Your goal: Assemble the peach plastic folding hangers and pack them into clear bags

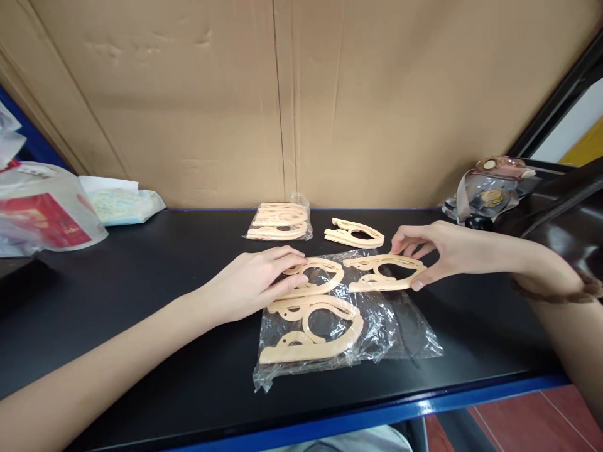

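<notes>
My left hand (257, 279) rests on a peach plastic hanger piece (316, 276) at the mouth of a clear plastic bag (377, 326), fingers pinched round its edge. My right hand (436, 251) grips another peach hanger piece (384, 273) between thumb and fingers, just above the bag. Another hanger piece (313, 329) lies inside the bag, nearer to me. A loose folded hanger (354, 233) lies behind the bag. A sealed pack of hangers (280, 221) sits further back.
A cardboard wall (301, 94) stands behind the black table (141, 282). Plastic bags (44, 210) and a white packet (122, 201) lie at the far left. A clear bottle with a pink lid (490, 188) and a dark bag (560, 201) sit at the right.
</notes>
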The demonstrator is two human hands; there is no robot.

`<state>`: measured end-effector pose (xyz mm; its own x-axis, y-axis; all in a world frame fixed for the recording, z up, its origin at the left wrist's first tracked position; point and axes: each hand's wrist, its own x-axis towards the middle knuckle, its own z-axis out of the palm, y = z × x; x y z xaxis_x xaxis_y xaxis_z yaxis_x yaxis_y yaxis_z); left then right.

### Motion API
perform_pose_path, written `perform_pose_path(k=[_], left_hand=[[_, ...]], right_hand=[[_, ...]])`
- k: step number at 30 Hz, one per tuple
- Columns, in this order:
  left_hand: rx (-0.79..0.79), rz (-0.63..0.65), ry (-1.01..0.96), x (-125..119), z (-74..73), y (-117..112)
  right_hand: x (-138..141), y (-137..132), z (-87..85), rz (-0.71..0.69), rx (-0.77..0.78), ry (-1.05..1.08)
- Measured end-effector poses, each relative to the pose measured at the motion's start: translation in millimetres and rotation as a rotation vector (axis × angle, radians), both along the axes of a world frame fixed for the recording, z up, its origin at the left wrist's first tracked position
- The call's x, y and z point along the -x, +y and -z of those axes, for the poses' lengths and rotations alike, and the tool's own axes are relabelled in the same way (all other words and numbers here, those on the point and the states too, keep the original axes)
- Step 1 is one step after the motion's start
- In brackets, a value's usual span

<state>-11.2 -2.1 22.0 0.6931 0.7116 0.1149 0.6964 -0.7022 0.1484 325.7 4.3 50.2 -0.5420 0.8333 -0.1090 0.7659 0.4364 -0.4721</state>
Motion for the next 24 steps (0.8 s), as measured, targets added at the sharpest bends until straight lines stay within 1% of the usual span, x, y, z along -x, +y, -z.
perform_pose_path(k=[8, 12, 15, 20, 22, 24], left_hand=[[0.03, -0.008, -0.004, 1, -0.7, 0], [0.056, -0.025, -0.059, 1, -2.0, 0], [0.085, -0.023, -0.118, 1, -2.0, 1], [0.1, -0.039, -0.19, 4, 4.0, 5], [0.094, -0.045, -0.206, 6, 5.8, 7], [0.092, -0.059, -0.197, 7, 5.3, 7]], right_hand=[[1, -5, -5.7, 0.0, 0.086, 0.107], [6, -7, -5.8, -0.013, 0.078, 0.138], [16, -6, 1.1, -0.015, -0.016, 0.156], [42, -7, 23.3, -0.034, -0.253, 0.17], [51, -8, 31.6, -0.033, -0.336, 0.15], [55, -9, 37.0, -0.026, -0.387, 0.089]])
